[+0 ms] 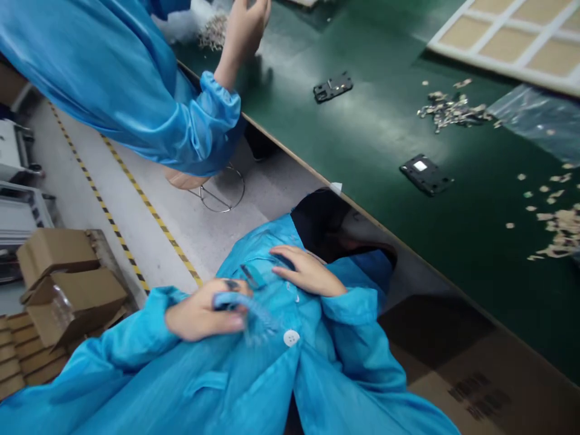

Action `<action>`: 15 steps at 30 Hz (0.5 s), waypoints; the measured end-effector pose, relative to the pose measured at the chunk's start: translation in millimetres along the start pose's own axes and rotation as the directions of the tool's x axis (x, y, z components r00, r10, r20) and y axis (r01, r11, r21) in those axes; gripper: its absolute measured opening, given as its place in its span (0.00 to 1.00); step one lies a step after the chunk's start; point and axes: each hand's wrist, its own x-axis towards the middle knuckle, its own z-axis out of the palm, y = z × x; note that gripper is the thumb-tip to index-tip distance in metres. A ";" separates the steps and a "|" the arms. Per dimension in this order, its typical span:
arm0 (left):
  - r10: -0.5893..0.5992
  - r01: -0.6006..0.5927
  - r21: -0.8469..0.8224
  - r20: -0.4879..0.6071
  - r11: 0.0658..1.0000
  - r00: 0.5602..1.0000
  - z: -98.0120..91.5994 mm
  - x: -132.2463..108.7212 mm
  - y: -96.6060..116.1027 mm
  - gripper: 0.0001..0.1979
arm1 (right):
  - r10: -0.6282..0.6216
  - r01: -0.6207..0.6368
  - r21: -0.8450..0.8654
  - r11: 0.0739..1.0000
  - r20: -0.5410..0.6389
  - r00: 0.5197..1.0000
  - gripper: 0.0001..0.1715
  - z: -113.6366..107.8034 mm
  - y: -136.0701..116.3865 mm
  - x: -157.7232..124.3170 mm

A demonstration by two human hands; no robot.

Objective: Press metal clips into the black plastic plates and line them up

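My left hand (206, 311) is closed around a light blue band with a coiled cord (258, 314), which looks like an anti-static wrist strap. Motion smears the cord. Just beyond the fingertips a small dark, flat piece (247, 275) shows against the coat; I cannot tell whether it belongs to the strap. My right hand (310, 272) rests on the front of my blue coat (244, 374), fingers stretched out and slightly apart. Both hands are over my lap, away from the table.
On the green table (281, 121) lie two black phone-like frames (333, 87) (426, 175), piles of small metal parts (453, 112) and pale bits (564, 232), a plastic bag (539, 118) and a compartment tray (512, 36). A co-worker's sleeve (181, 121) is at left; cardboard boxes (72, 290) stand on the floor.
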 end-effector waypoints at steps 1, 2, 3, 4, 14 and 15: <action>-0.019 0.018 0.059 0.021 0.998 1.000 2.4 8.5 -3.6 0.25 | -0.016 0.017 -0.024 1.000 0.037 0.999 0.25 3.8 -0.1 7.5; -0.045 0.038 0.130 0.050 0.991 0.998 4.5 18.0 -8.4 0.23 | -0.029 0.032 -0.046 0.998 0.060 0.998 0.26 6.9 -0.9 12.7; -0.055 0.040 0.199 0.067 0.979 0.996 6.2 27.5 -13.9 0.21 | -0.031 0.037 -0.079 0.996 0.079 0.996 0.26 9.2 -1.9 16.0; -0.047 0.023 0.262 0.084 0.965 0.995 7.4 36.1 -19.5 0.18 | -0.024 0.034 -0.115 0.993 0.090 0.996 0.24 10.6 -2.7 17.9; -0.127 0.156 0.502 -0.090 0.851 0.988 15.8 59.7 -38.1 0.11 | 0.039 -0.012 -0.306 0.952 0.082 0.996 0.10 3.3 -5.6 35.2; -0.149 0.194 0.508 -0.129 0.839 0.980 14.8 59.3 -39.1 0.12 | 0.025 0.006 -0.308 0.951 0.099 0.995 0.09 3.7 -6.6 36.8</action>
